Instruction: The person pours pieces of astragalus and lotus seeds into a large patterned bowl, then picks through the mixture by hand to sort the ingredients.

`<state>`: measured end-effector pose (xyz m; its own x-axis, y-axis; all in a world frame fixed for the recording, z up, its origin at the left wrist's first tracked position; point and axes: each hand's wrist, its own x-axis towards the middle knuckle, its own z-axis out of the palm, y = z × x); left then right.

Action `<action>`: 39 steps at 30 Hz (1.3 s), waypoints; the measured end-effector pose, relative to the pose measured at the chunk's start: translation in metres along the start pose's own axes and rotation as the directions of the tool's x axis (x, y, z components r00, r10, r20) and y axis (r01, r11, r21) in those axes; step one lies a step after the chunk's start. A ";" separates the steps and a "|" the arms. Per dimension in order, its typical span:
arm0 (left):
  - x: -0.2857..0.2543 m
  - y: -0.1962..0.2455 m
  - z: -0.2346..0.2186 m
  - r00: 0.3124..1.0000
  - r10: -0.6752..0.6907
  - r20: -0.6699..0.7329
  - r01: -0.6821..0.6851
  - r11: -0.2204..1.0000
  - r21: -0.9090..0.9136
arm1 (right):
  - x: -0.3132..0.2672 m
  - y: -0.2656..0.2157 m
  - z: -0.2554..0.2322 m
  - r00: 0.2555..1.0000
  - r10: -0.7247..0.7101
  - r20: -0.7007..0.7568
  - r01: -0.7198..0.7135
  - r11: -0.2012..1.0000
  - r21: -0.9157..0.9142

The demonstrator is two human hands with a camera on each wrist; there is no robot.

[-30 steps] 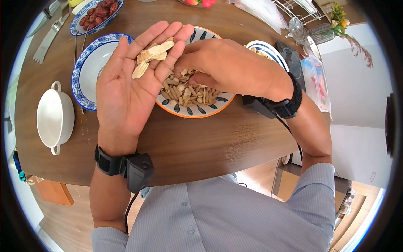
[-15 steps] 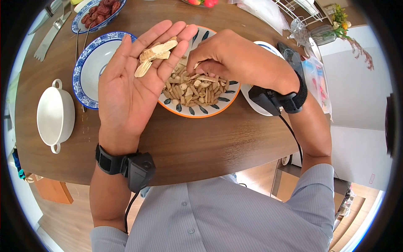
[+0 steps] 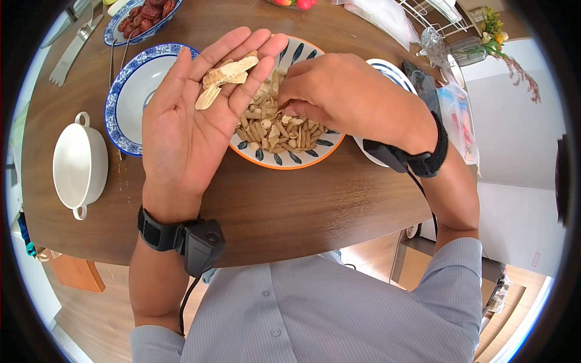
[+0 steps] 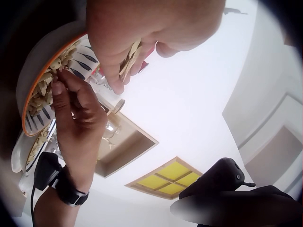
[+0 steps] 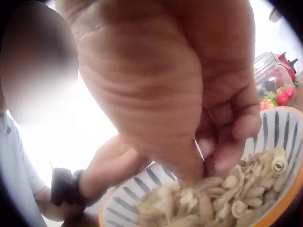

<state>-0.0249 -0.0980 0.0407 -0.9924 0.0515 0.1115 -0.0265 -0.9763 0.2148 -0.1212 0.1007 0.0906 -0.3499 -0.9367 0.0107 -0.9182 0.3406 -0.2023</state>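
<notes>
My left hand [image 3: 184, 124] is held palm up with fingers nearly straight. Several pale yellow dried root slices [image 3: 225, 77] lie across its fingers. To the right, my right hand [image 3: 339, 97] reaches down into a bowl [image 3: 269, 158] with an orange rim and dark leaf-like strokes. Its thumb and curled fingers pinch at a piece in the heap of short tan dried root pieces [image 3: 281, 134]. In the right wrist view the fingertips [image 5: 222, 161] sink to the heap's surface, and the hand hides part of what they hold.
A blue-and-white bowl [image 3: 121, 134] stands left of my left hand, with a white two-handled pot [image 3: 78, 166] nearer the left edge. Red dates [image 3: 144, 18] fill a dish behind. Partly under my right wrist sits another plate [image 3: 387, 68]. A clear bag [image 3: 454, 121] lies at the right edge.
My right hand lifted slightly from the heap, then came back down to it with its fingertips among the pieces. The left hand with its slices has hardly moved.
</notes>
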 end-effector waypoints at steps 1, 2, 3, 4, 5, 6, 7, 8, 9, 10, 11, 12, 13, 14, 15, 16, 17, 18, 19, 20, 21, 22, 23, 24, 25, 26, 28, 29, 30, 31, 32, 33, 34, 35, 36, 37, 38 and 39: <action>0.000 0.000 0.000 1.000 0.002 0.001 -0.002 1.000 0.003 | -0.001 -0.002 0.000 1.000 0.000 0.000 0.000 1.000 0.000; 0.000 0.000 0.000 1.000 0.005 0.001 -0.005 1.000 0.006 | -0.002 -0.004 0.000 0.999 0.028 0.046 -0.027 0.999 -0.029; 0.000 0.000 0.000 1.000 0.005 0.001 -0.005 1.000 0.006 | -0.003 -0.005 0.000 0.994 0.058 0.090 -0.053 0.997 -0.060; 0.000 0.000 0.000 1.000 0.004 -0.005 -0.004 1.000 0.006 | -0.003 -0.006 0.003 0.994 0.058 0.090 -0.053 0.997 -0.060; 0.000 0.000 0.001 1.000 0.002 -0.010 -0.002 1.000 0.006 | -0.004 -0.006 0.007 1.000 0.004 0.010 -0.003 0.995 -0.097; 0.000 -0.001 0.001 1.000 0.000 -0.009 0.000 1.000 0.006 | -0.004 -0.007 0.009 0.996 -0.054 -0.068 0.044 0.989 -0.138; 0.000 -0.001 0.000 1.000 -0.004 -0.005 0.004 1.000 0.001 | -0.004 -0.007 0.009 0.996 -0.052 -0.070 0.042 0.989 -0.139; 0.000 -0.001 -0.001 1.000 -0.007 -0.002 0.007 1.000 -0.005 | -0.003 -0.006 0.008 0.998 -0.049 -0.048 0.042 0.989 -0.140; 0.001 -0.001 0.000 1.000 -0.008 -0.001 0.008 1.000 -0.005 | -0.002 -0.005 0.008 0.999 -0.047 -0.026 0.043 0.989 -0.141; 0.001 -0.001 0.000 1.000 -0.003 -0.003 0.003 1.000 0.002 | -0.001 -0.005 0.006 0.999 -0.047 -0.026 0.043 0.989 -0.141; 0.001 0.000 0.000 1.000 0.004 -0.007 -0.003 1.000 0.009 | 0.000 -0.005 0.003 1.000 -0.001 0.029 0.004 0.996 -0.084; 0.000 0.000 0.000 1.000 0.006 -0.008 -0.006 1.000 0.009 | 0.001 -0.004 0.001 0.995 0.040 0.087 -0.037 0.999 -0.029; 0.000 0.001 0.000 1.000 0.004 -0.003 -0.004 1.000 0.004 | 0.001 -0.002 0.001 0.995 0.038 0.088 -0.035 0.999 -0.028; 0.000 0.001 0.000 1.000 0.002 0.003 -0.002 1.000 -0.002 | 0.001 0.000 0.000 0.996 0.037 0.082 -0.036 0.999 -0.005; 0.000 0.001 0.000 1.000 0.003 0.002 -0.003 1.000 -0.002 | 0.002 0.002 -0.001 0.997 0.036 0.075 -0.038 0.999 0.018; 0.000 0.000 0.000 1.000 0.000 0.008 0.000 1.000 -0.009 | 0.002 0.003 -0.002 0.996 0.036 0.076 -0.037 0.999 0.018; 0.000 0.000 0.000 1.000 -0.002 0.013 0.002 1.000 -0.016 | 0.003 0.004 -0.003 0.996 0.036 0.087 -0.038 0.999 0.020; 0.000 0.000 0.000 1.000 -0.001 0.012 0.002 1.000 -0.017 | 0.004 0.005 -0.004 0.995 0.036 0.098 -0.038 0.999 0.022; 0.000 0.001 0.000 1.000 -0.001 0.013 0.002 1.000 -0.019 | 0.005 0.006 -0.005 0.995 0.035 0.098 -0.037 0.999 0.022; 0.000 0.001 0.000 1.000 -0.001 0.013 0.002 1.000 -0.022 | 0.005 0.006 -0.006 0.991 0.055 0.122 -0.059 0.998 0.032; 0.000 0.001 0.000 1.000 -0.001 0.012 0.001 1.000 -0.022 | 0.005 0.007 -0.006 0.987 0.074 0.145 -0.081 0.996 0.041; 0.000 0.001 0.000 1.000 0.000 0.015 0.000 1.000 -0.018 | 0.005 0.007 -0.006 0.987 0.073 0.146 -0.080 0.996 0.042; 0.000 0.001 0.000 1.000 0.000 0.018 0.000 1.000 -0.014 | 0.004 0.008 -0.006 0.986 0.069 0.155 -0.079 0.995 0.058; 0.000 0.001 0.000 1.000 0.000 0.018 0.000 1.000 -0.014 | 0.004 0.008 -0.006 0.984 0.065 0.164 -0.078 0.994 0.073; 0.000 0.001 0.000 1.000 -0.001 0.015 0.001 1.000 -0.022 | 0.003 0.008 -0.006 0.984 0.066 0.163 -0.079 0.994 0.073; 0.000 0.000 0.000 1.000 -0.002 0.013 0.003 1.000 -0.031 | 0.003 0.007 -0.005 0.989 0.072 0.128 -0.082 0.994 0.070; 0.000 0.000 -0.001 1.000 -0.004 0.011 0.004 0.999 -0.031 | 0.002 0.010 -0.004 0.993 0.080 0.092 -0.086 0.994 0.069; 0.000 0.000 -0.001 1.000 -0.004 0.010 0.005 0.999 -0.033 | 0.002 0.016 -0.002 0.998 0.060 0.035 -0.063 0.991 0.116; 0.000 0.000 -0.001 1.000 -0.005 0.010 0.006 0.999 -0.033 | 0.002 0.020 -0.002 0.999 0.042 -0.023 -0.038 0.986 0.161; 0.000 0.000 -0.001 1.000 -0.003 0.006 0.003 1.000 -0.022 | 0.002 0.021 -0.005 0.999 0.042 -0.024 -0.038 0.986 0.160; 0.000 0.000 -0.001 1.000 0.000 0.002 0.000 1.000 -0.012 | 0.002 0.022 -0.011 0.997 0.049 -0.059 -0.040 0.987 0.154; 0.000 0.000 -0.002 1.000 0.000 0.002 0.000 1.000 -0.012 | 0.002 0.021 -0.016 0.994 0.056 -0.095 -0.042 0.988 0.148; 0.001 0.000 -0.003 1.000 0.000 0.006 0.000 1.000 -0.010 | 0.002 0.021 -0.020 0.994 0.055 -0.094 -0.041 0.988 0.148; 0.001 0.000 -0.003 1.000 0.000 0.010 0.001 1.000 -0.007 | 0.001 0.020 -0.024 0.983 0.121 -0.135 -0.090 0.973 0.214; 0.001 0.000 -0.003 1.000 0.000 0.009 0.000 1.000 -0.007 | 0.001 0.018 -0.028 0.967 0.189 -0.171 -0.136 0.950 0.282; 0.001 0.000 -0.002 1.000 -0.020 -0.005 0.020 1.000 0.024 | 0.003 0.011 -0.039 0.967 0.189 -0.170 -0.136 0.950 0.282; 0.000 0.000 -0.001 0.999 -0.041 -0.019 0.042 0.998 0.056 | 0.006 -0.001 -0.054 0.962 0.235 -0.137 -0.185 0.934 0.304; 0.000 -0.001 -0.001 0.999 -0.042 -0.020 0.043 0.998 0.056 | 0.009 -0.007 -0.061 0.954 0.282 -0.104 -0.235 0.916 0.325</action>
<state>-0.0245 -0.0974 0.0392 -0.9926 0.0883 0.0832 -0.0625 -0.9599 0.2732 -0.1293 0.0952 0.1515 -0.6118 -0.7891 0.0549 -0.6982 0.5062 -0.5063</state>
